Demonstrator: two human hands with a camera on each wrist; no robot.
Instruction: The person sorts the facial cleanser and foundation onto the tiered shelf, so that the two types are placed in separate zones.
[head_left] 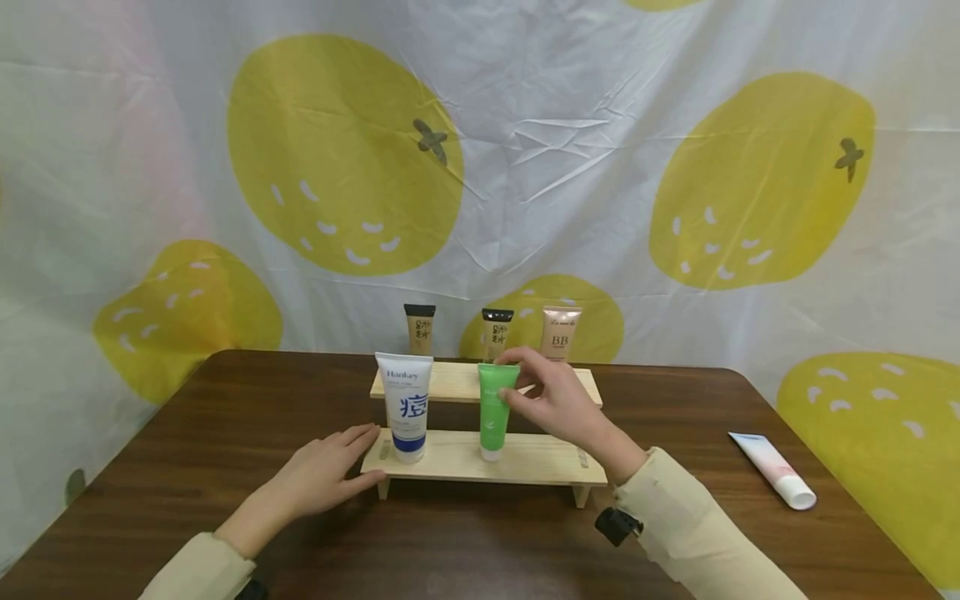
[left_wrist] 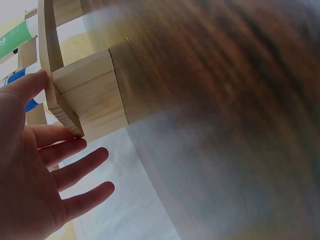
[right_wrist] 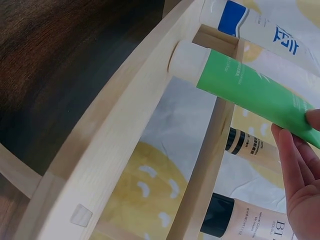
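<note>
My right hand pinches the upper part of a green squeeze tube between thumb and fingers. The tube stands cap down on the lower step of a two-step wooden display rack, its white cap right at the board. At the rack's left end, my left hand rests with spread fingers, thumb at the front corner and fingertips against the board's end. Beside that hand, a white and blue squeeze tube stands cap down on the same step.
On the upper step stand two beige tubes with black tops, a left one and a middle one, plus a pinkish BB cream tube at the right. A white and pink tube lies on the brown table. Behind hangs a lemon-print curtain.
</note>
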